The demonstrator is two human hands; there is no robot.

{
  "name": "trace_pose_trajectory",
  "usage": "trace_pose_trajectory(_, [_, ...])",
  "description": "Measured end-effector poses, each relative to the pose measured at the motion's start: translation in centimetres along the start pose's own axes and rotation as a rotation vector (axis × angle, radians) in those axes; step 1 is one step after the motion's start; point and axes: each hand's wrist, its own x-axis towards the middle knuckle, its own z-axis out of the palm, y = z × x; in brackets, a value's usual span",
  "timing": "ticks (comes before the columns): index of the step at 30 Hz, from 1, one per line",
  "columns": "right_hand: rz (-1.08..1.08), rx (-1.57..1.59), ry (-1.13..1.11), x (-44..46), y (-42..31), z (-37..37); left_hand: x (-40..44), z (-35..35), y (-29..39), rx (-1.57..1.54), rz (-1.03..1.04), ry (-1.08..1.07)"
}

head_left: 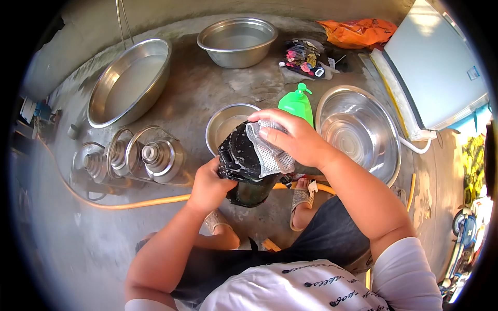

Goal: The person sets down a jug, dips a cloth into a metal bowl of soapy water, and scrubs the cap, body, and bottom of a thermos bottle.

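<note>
Between my hands is a black container [241, 155] with white suds on its surface, tilted above the floor. My left hand [210, 184] grips its lower left side, fingers wrapped round the edge. In my right hand [290, 136] is a grey-white mesh cloth [271, 150], pressed on the container's right side. Behind the container stands a small metal basin [213, 127] holding liquid, partly hidden by it. A bright green pump bottle [297, 105] is just beyond my right hand.
A large shiny basin [358, 135] lies at right. Two more basins [237, 59] [155, 78] hold liquid further back. Metal kettles [165, 158] stand at left. A yellow hose [132, 205] crosses the floor. An orange bag [358, 33] and a white box-shaped appliance [436, 67] are at back right.
</note>
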Motion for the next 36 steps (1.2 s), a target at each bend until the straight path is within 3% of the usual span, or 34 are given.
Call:
trace_pose_trajectory(3, [-0.303,-0.593,0.041,-1.1,-0.5,1.9,-0.4,0.3,0.7,0.074,0.020,0.037])
trace_pose_trajectory(6, [-0.405,-0.445,-0.081,-1.0,-0.4,3.8,-0.6,0.1,0.7,0.272,0.022,0.016])
trace_pose_trajectory(9, [-0.339,-0.405,-0.095,0.4,1.8,3.7,-0.7,0.3,0.3,0.375,0.051,0.043])
trace_pose_trajectory(11, [-0.001,-0.301,-0.007,1.6,3.6,3.0,-0.3,0.4,-0.7,0.361,0.077,0.044])
trace_pose_trajectory(13, [0.115,-0.255,-0.033,1.3,3.9,2.9,-0.3,0.5,-1.3,0.340,0.061,0.039])
trace_pose_trajectory(15, [-0.249,-0.323,0.087,0.0,3.1,5.1,-0.4,0.4,-0.6,0.335,0.016,0.032])
trace_pose_trajectory(17, [-0.393,-0.253,-0.072,-0.8,-0.1,6.6,-0.4,0.3,-0.4,0.482,-0.047,-0.021])
trace_pose_trajectory(19, [-0.433,-0.310,-0.143,-0.4,0.7,6.5,-0.7,0.4,-0.9,0.471,-0.026,-0.009])
trace_pose_trajectory(23, [0.018,-0.157,0.003,1.6,4.7,3.4,-0.4,0.5,-0.8,0.452,0.069,0.019])
trace_pose_trajectory(26, [-0.236,-0.285,0.058,0.0,3.0,5.3,-0.6,0.4,-0.5,0.420,0.114,0.033])
trace_pose_trajectory(29, [-0.426,-0.293,-0.080,-0.8,0.3,6.6,-0.6,0.4,0.0,0.564,-0.051,-0.026])
trace_pose_trajectory(32, [-0.226,-0.271,0.047,0.6,4.1,4.7,-0.2,0.5,-0.5,0.462,0.103,0.059])
trace_pose_trajectory(35, [0.177,-0.046,0.010,0.9,6.0,2.6,-0.4,0.2,-0.3,0.445,0.104,0.056])
trace_pose_trajectory(36, [0.178,-0.048,0.010,0.8,6.3,2.6,-0.4,0.2,-0.2,0.444,0.105,0.056])
